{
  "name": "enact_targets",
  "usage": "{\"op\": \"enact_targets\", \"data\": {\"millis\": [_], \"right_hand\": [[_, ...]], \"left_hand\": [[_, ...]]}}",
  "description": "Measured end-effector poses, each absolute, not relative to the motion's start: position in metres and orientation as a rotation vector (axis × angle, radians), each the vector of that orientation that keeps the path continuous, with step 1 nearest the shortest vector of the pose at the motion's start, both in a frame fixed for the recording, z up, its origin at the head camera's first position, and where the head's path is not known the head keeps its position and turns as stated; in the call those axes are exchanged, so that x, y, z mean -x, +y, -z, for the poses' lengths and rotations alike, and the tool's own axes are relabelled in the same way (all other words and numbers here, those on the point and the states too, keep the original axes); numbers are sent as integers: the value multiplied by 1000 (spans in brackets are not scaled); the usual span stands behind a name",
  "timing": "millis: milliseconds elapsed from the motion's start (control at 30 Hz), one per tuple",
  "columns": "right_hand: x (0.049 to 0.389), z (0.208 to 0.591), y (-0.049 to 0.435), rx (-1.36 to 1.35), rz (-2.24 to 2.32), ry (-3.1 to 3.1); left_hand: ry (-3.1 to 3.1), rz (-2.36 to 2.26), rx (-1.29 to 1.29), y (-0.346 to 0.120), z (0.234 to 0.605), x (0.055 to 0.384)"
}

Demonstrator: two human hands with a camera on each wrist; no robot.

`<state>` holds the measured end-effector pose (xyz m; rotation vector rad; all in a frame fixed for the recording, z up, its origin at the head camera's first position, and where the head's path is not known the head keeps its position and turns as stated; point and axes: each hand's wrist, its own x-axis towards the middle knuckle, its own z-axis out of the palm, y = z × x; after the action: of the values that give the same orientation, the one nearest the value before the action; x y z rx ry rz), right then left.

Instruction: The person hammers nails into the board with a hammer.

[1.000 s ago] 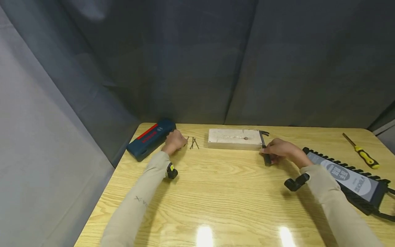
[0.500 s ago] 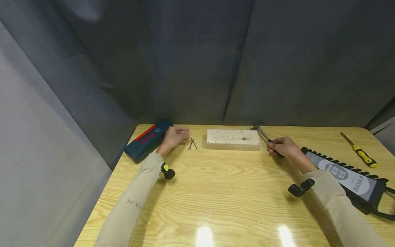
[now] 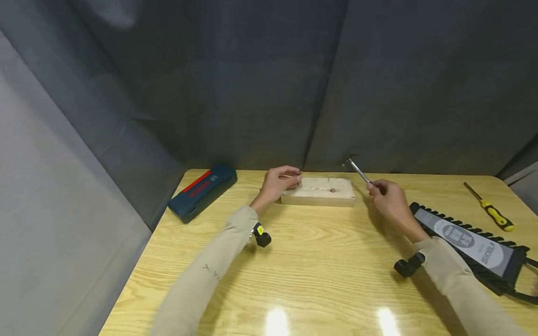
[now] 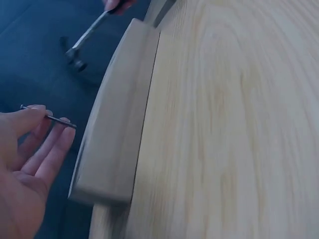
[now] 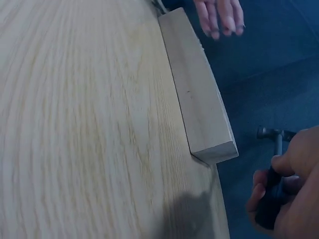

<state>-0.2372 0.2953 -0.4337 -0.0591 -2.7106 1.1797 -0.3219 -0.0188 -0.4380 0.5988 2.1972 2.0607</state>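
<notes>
With the wooden block [image 3: 318, 201] as the clock's centre, seen from the person's side of the table [image 3: 315, 266], the left hand [image 3: 277, 183] is at 9 o'clock, over the block's near-left end. It pinches a nail [image 4: 59, 120] between thumb and fingertips, the remaining fingers loosely bent; in the left wrist view the nail slants from 10 toward 4 o'clock. Whether this hand touches the block, I cannot tell. At 3 o'clock, just beside the block, the right hand [image 3: 390, 201] has fingers and thumb wrapped round the black handle of a claw hammer [image 3: 359, 171], raised with its head toward 10 to 11 o'clock. A dark-blue case [image 3: 203, 192] with a red stripe lies at 9 o'clock, and a yellow-and-black screwdriver [image 3: 492, 211] well apart at 3.
</notes>
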Motion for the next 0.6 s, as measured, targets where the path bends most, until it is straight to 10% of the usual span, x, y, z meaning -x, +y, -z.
{"op": "enact_targets", "data": {"millis": [600], "right_hand": [[224,423,302,-69,-1089,-2669]], "left_hand": [[2198,-2064,-711,55,460,322]]}}
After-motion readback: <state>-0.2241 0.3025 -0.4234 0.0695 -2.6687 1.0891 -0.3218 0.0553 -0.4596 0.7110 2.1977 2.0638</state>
